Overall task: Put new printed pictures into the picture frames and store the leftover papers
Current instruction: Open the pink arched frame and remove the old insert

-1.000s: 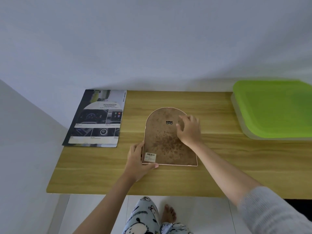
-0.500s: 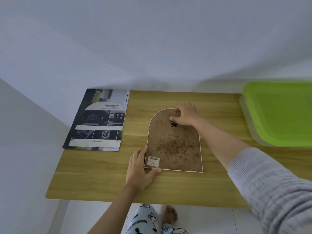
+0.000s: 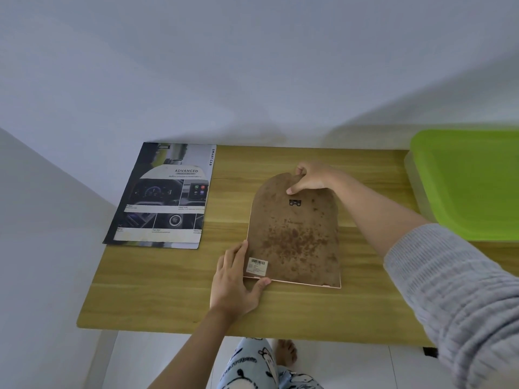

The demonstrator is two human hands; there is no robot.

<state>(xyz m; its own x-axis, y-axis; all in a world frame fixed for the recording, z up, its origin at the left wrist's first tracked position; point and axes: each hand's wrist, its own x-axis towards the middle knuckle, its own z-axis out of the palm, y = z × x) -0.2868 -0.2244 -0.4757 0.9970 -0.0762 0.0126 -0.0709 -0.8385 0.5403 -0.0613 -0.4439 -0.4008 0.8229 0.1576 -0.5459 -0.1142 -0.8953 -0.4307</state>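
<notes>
- The step in hand appears to be opening the arched picture frame (image 3: 293, 234), which is lying face down near the middle of the wooden table (image 3: 157, 290) with its stained brown backing board (image 3: 295, 248) facing up
- The right hand (image 3: 313, 178) is pinching the rounded top edge of the backing board, thumb on the upper face just above the small black hanger (image 3: 295, 203) and fingers curling over the far rim; that top edge is looking slightly raised, though how far it is clear of the frame I cannot tell
- The left hand (image 3: 234, 279) is lying flat and relaxed against the near left corner, thumb along the bottom edge and fingers along the left side beside the barcode sticker (image 3: 257, 267), bracing and not gripping
- The next move is likely calling for peeling the board up from the top while the left hand is pinning the frame down
- A printed brochure (image 3: 165, 195) is lying well apart to the left, and a green-lidded box (image 3: 471, 181) is sitting at the far right
</notes>
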